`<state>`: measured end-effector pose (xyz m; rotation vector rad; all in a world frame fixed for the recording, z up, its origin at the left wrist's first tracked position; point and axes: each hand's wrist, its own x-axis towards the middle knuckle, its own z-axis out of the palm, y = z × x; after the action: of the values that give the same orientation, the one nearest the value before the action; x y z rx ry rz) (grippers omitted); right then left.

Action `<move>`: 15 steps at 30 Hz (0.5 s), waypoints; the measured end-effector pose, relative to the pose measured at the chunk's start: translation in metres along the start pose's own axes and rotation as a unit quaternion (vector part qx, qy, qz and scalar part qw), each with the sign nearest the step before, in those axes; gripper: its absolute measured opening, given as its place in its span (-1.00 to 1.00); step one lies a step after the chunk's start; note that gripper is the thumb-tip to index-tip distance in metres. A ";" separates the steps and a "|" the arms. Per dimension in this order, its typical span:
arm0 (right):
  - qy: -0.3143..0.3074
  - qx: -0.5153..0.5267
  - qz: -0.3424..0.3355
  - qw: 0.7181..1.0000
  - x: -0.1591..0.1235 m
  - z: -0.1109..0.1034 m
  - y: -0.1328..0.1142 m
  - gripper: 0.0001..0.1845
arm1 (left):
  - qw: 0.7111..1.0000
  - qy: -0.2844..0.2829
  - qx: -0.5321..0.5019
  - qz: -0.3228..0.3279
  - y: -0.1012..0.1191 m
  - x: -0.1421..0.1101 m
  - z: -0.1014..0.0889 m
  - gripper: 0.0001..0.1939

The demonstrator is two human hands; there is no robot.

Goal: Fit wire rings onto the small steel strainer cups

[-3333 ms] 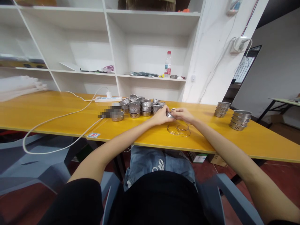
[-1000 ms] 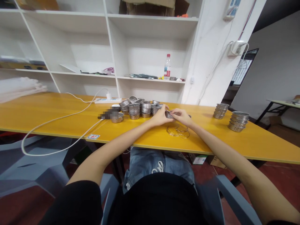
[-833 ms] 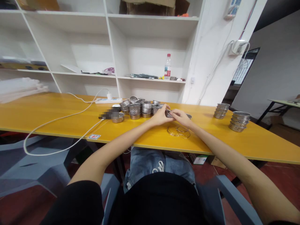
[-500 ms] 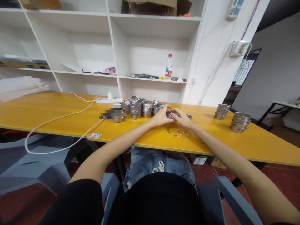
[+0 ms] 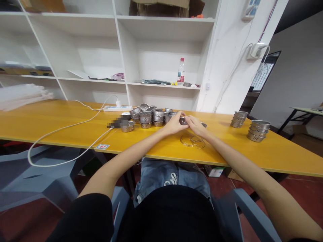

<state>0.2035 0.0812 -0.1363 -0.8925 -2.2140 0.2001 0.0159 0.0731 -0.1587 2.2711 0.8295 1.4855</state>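
Between my two hands is a small round metal cup (image 5: 182, 121), partly covered by the fingers. My left hand (image 5: 176, 124) wraps around its left side. At its right, the fingers of my right hand (image 5: 194, 125) press on the cup. Thin metal rings (image 5: 193, 143) lie on the table just below the hands. Another metal cup (image 5: 204, 125) shows partly behind my right hand. To the left of my hands stand several perforated metal cups (image 5: 145, 117), stacked and heaped together.
Two stacks of perforated cups (image 5: 258, 131) stand on the yellow table (image 5: 232, 151) at the right. A white cable (image 5: 58, 129) loops over the left front edge from a power strip (image 5: 117, 108). White shelves (image 5: 166, 21) rise behind, holding a plastic bottle (image 5: 180, 74).
The fingers of my right hand have shifted slightly up and are straighter along the cup's right side. My left hand stays around it. The other cups and the rings have not moved.
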 end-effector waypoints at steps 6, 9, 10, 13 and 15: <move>0.067 -0.029 -0.058 0.996 0.002 -0.007 -0.004 -0.35 | 0.994 0.045 0.096 0.027 -0.011 0.003 -0.013 -0.59; 0.136 -0.024 -0.057 0.989 0.003 -0.013 -0.003 -0.40 | 0.979 0.068 0.188 0.039 -0.014 0.005 -0.025 -0.63; 0.145 -0.026 -0.053 0.988 0.003 -0.014 -0.001 -0.41 | 0.972 0.076 0.219 0.039 -0.014 0.007 -0.027 -0.65; 0.134 -0.039 -0.044 0.989 0.002 -0.016 0.004 -0.43 | 0.952 0.100 0.287 0.026 -0.019 0.010 -0.030 -0.68; 0.114 -0.052 -0.043 0.991 0.002 -0.014 0.007 -0.46 | 0.945 0.108 0.309 0.009 -0.023 0.013 -0.029 -0.69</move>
<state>0.2160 0.0862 -0.1284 -0.8291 -2.0584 -0.0575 -0.0133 0.0974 -0.1500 2.5561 1.5250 1.6774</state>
